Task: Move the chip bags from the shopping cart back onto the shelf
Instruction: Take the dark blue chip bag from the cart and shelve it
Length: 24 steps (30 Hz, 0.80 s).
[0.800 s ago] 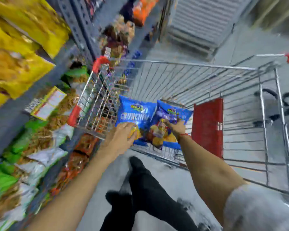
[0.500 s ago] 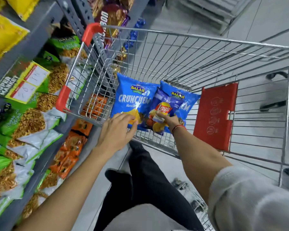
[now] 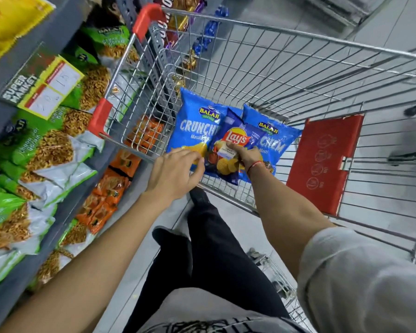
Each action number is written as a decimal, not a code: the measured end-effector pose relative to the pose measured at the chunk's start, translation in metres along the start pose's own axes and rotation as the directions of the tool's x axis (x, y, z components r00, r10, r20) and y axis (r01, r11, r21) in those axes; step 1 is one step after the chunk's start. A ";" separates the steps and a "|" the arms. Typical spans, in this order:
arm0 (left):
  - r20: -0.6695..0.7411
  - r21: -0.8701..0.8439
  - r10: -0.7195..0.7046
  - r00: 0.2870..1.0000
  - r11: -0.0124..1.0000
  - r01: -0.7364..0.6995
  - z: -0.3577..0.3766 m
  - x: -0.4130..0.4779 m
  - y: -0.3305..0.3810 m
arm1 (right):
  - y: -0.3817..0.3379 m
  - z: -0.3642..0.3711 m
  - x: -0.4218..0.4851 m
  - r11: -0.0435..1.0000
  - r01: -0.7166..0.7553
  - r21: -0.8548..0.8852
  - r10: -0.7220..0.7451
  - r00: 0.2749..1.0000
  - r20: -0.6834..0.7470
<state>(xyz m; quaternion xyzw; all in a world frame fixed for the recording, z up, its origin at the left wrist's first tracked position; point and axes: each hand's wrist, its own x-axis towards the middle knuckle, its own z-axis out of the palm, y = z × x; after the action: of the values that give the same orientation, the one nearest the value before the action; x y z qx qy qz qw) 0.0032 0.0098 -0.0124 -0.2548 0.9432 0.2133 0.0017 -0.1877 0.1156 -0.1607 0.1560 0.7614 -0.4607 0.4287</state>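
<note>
Both hands are down in the cart [image 3: 262,75], and this is the pickup step, right at the start of the job. Three chip bags lie in the near left corner of the basket: a blue Balaji bag [image 3: 195,126] on the left, a second Balaji bag [image 3: 274,140] on the right, and a dark Lay's bag [image 3: 235,145] on top, overlapping both.

The right hand [image 3: 249,156] is on the Lay's bag, fingers curled over its lower part, and it looks like a grip, though the underside is hidden. The left hand [image 3: 175,174] sits at the near edge of the left Balaji bag, fingers bent and touching it; whether they have actually pinched the bag, I cannot tell.

No bag is clear of the cart yet, so nothing is back on the shelf [image 3: 27,75]. That shelf runs along the left, packed with green snack bags [image 3: 22,150] and orange packs [image 3: 106,195] lower down.

Next move, as I read it: firm up both holds, lift straight up over the wire rim, then swing left to a free gap. These bags are puffy and slippery, so a light, wide grasp suits them better than a squeeze.
</note>
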 end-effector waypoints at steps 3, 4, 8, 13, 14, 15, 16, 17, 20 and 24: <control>-0.011 0.016 0.005 1.000 1.000 -0.005 0.001 -0.001 0.000 | -0.012 0.002 -0.009 0.994 0.045 0.098 -0.047 0.999 0.024; -0.005 0.016 -0.001 1.000 1.000 0.001 0.000 -0.001 0.001 | -0.020 0.001 -0.019 0.990 0.061 0.128 -0.065 0.998 0.026; 0.022 -0.080 0.006 1.000 0.997 -0.004 -0.002 -0.002 0.001 | -0.056 -0.008 -0.057 0.946 0.220 0.240 -0.231 0.973 0.018; -0.099 -0.149 0.040 0.994 0.987 -0.054 -0.049 -0.001 -0.006 | -0.116 -0.005 -0.109 0.822 0.464 0.331 -0.498 0.867 0.020; -0.133 -0.143 0.041 0.990 0.988 -0.060 -0.066 -0.002 -0.009 | -0.133 -0.002 -0.124 0.795 0.496 0.348 -0.539 0.842 0.031; -0.180 -0.148 0.034 0.983 0.987 -0.062 -0.087 -0.004 -0.011 | -0.152 0.003 -0.143 0.760 0.534 0.369 -0.587 0.808 0.040; -0.248 -0.145 0.032 0.968 0.987 -0.070 -0.108 -0.006 -0.015 | -0.170 0.009 -0.162 0.729 0.568 0.383 -0.629 0.776 0.045; -0.330 -0.140 0.024 0.944 0.987 -0.074 -0.134 -0.010 -0.016 | -0.188 0.016 -0.181 0.686 0.606 0.403 -0.678 0.733 0.052; -0.564 -0.094 0.016 0.826 0.992 -0.084 -0.213 -0.033 -0.017 | -0.239 0.042 -0.254 0.544 0.682 0.489 -0.809 0.581 0.090; -0.768 0.060 0.039 0.639 0.998 0.011 -0.319 -0.092 -0.019 | -0.287 0.086 -0.367 0.365 0.676 0.640 -0.928 0.319 0.193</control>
<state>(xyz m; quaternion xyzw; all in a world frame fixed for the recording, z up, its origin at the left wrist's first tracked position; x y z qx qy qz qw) 0.1261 -0.0895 0.2800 -0.3138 0.8625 0.0569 -0.3931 -0.1117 -0.0496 0.2766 -0.2989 0.4499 -0.7969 0.2705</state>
